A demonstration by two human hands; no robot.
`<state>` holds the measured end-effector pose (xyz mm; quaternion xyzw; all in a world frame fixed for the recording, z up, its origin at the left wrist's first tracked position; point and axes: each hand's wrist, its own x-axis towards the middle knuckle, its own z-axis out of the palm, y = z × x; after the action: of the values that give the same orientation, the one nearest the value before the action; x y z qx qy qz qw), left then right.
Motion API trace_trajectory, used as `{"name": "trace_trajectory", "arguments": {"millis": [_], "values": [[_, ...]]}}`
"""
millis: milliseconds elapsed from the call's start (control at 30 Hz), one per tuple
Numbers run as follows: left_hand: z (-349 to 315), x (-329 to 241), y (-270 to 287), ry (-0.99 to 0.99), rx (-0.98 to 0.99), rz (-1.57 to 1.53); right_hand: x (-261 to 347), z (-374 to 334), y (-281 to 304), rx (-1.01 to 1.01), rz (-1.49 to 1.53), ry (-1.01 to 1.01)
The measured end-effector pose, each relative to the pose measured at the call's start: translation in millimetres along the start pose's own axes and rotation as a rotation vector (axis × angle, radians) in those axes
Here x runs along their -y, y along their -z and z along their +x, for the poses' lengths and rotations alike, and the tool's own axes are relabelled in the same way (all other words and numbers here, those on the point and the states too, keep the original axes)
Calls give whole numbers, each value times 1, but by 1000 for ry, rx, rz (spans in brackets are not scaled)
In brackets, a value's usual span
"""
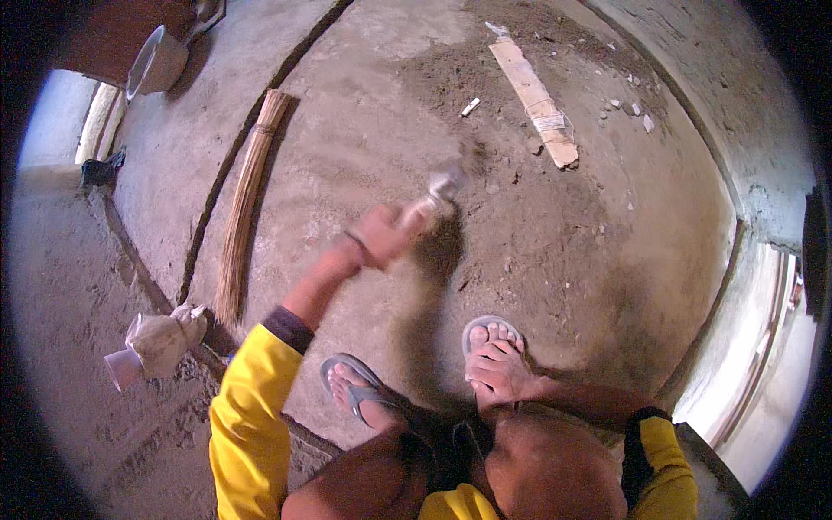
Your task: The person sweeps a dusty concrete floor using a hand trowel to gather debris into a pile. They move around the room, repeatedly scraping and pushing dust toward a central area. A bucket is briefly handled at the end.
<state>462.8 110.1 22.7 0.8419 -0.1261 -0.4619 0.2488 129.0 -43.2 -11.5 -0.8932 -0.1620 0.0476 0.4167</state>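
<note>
My left hand (pixel 386 236) is closed around the handle of a short hand tool (pixel 445 184) with a shiny metal end. Motion smears the tool, so its exact kind is unclear. It is over the dusty concrete floor (pixel 338 130), close to loose grey dirt (pixel 555 225). My right hand (pixel 503 371) lies over the top of my right foot, its fingers stretched toward the toes in the sandal (pixel 475 326). Nothing shows in that hand.
A stick broom (pixel 251 199) lies on the left. Beyond the dirt is a flat strip of board (pixel 536 104) with string round it. A basin (pixel 158 65) is at the far left, and a wrapped pipe piece (pixel 156 342) is at the near left. Walls flank the floor.
</note>
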Motion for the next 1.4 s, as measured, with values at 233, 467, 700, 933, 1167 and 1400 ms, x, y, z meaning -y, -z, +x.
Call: {"name": "trace_trajectory", "arguments": {"millis": [233,467,700,933,1167,1400], "values": [[-39,18,-27,-317,-213,15,-6,-5,-4,-2,6,36],[-24,106,66,-25,-674,-54,-5,-9,-7,-8,8,23],[-68,86,-32,140,-488,376,-6,-18,-19,2,20,-73],[-113,34,-100,-124,-293,275,-13,-16,-5,32,-8,79],[-82,105,-81,-110,-726,152,-9,-16,-9,-85,20,24],[-104,65,-80,-227,-412,51,-2,-11,2,-89,2,96]]}}
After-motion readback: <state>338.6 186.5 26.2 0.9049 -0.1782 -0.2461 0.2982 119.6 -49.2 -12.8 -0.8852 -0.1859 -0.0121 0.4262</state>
